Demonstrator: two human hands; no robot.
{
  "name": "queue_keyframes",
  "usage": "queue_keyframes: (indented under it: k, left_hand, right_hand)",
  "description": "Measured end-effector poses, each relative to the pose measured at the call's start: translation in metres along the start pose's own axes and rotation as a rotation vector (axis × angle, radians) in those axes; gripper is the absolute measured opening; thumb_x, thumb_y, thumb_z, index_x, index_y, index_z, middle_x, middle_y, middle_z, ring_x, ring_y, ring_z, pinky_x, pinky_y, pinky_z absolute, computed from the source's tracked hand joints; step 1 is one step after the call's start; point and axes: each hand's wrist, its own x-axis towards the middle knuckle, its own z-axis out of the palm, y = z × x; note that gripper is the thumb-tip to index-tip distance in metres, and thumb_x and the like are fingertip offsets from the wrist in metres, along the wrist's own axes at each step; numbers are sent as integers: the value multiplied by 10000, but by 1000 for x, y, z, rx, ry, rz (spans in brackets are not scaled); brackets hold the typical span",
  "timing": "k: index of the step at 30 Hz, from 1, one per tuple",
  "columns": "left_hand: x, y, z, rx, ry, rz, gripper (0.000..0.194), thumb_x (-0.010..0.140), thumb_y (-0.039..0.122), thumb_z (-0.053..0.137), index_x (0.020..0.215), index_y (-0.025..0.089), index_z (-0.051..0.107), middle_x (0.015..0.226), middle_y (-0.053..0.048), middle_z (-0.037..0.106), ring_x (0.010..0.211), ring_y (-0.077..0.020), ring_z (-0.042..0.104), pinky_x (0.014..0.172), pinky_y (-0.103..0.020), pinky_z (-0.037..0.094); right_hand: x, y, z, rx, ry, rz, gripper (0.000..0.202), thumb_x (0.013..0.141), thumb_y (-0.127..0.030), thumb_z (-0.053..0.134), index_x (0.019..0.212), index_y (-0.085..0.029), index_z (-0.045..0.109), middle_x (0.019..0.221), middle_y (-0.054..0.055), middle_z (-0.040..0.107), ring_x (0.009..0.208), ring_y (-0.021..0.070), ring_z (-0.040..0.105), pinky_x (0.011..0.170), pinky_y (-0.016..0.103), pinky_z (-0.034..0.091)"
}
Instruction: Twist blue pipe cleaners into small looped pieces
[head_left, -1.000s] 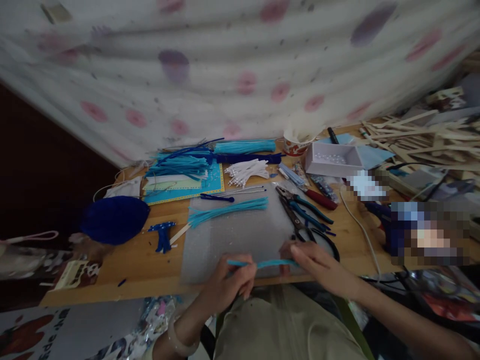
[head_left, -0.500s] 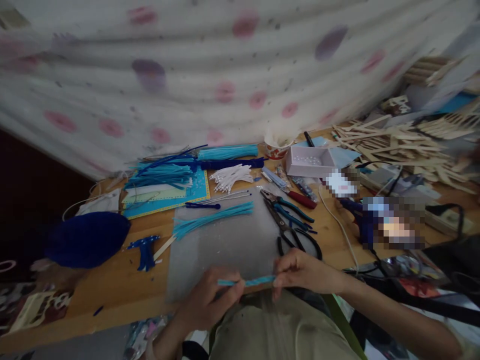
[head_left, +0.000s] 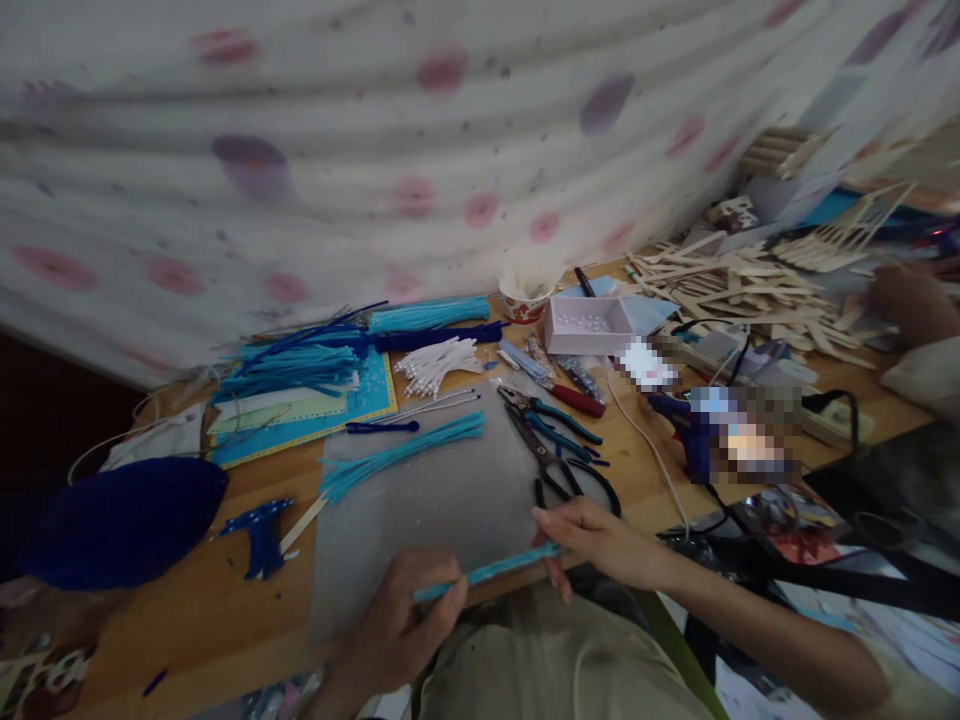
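Holding turquoise strands (head_left: 504,567) | wooden table (head_left: 195,620), grey mat (head_left: 450,500) | spotted curtain (head_left: 337,130) behind

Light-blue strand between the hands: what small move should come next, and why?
Perhaps a slight turn of the light-blue strand by the right hand, while the left hand holds firm. Each hand has a grip on it, it runs nearly straight between them, and that stretch looks twisted, so a small turn could tighten it.
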Motion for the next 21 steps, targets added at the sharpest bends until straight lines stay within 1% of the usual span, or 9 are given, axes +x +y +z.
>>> queue_keyframes:
  k: [2,5,8,10,12,14,16,19,21]
  left_hand:
    - [0,10,-4,303,-75,246,204,852,162,519,665,221,461,583,26,509,566,-122,508,585,-255,387]
    - [6,23,-7,544,-150,442,249,834,66,466,651,217,386,553,42,464,527,-106,449,550,-256,334]
    - [12,31,-7,620,-144,516,260,832,66,458,645,216,355,540,45,448,516,-105,426,526,-266,298]
    - [14,32,-7,627,-140,520,269,831,65,454,634,215,347,532,45,441,510,-104,419,520,-268,285]
    - [11,29,-5,599,-133,495,279,832,65,444,618,212,343,519,47,425,501,-102,412,519,-268,276]
    - [5,22,-3,516,-142,409,287,845,83,443,600,207,361,518,46,426,508,-101,424,534,-259,290]
    - [-3,12,1,351,-96,234,273,863,158,486,602,205,419,547,37,468,546,-108,469,563,-248,330]
    - [-9,-6,6,-89,44,-179,294,844,356,579,616,202,477,530,45,478,488,-94,450,504,-223,341]
    - [-3,-12,6,-476,53,-402,403,807,474,589,552,207,429,415,84,361,365,-66,332,410,-207,279]
  right_hand:
    - [-1,6,2,313,-161,198,614,934,-611,394,566,-157,584,444,-39,516,392,86,488,537,239,432]
    - [-4,13,2,569,-308,301,546,792,-655,603,562,-163,548,421,-75,480,372,73,469,529,226,424]
    - [-4,13,-3,636,-355,295,490,706,-608,724,606,-148,586,457,-59,554,412,92,533,558,240,451]
    - [-3,9,-7,577,-342,287,429,655,-527,801,678,-130,639,531,-34,631,479,99,591,588,231,455]
    - [-2,3,-11,488,-319,294,427,615,-509,828,710,-128,660,578,-15,669,543,111,630,594,220,449]
    - [-1,-3,-13,311,-270,287,430,629,-530,809,724,-131,678,622,7,694,588,129,643,581,222,442]
    - [-2,-9,-13,-29,-141,184,358,720,-495,760,747,-142,706,675,28,711,644,150,643,599,243,451]
    - [-6,-16,-11,-630,136,-215,171,889,-298,625,827,-172,723,766,49,727,805,181,645,776,322,489]
    - [-9,-18,-8,-915,313,-554,151,925,-187,560,902,-189,709,836,47,748,945,194,633,976,419,427]
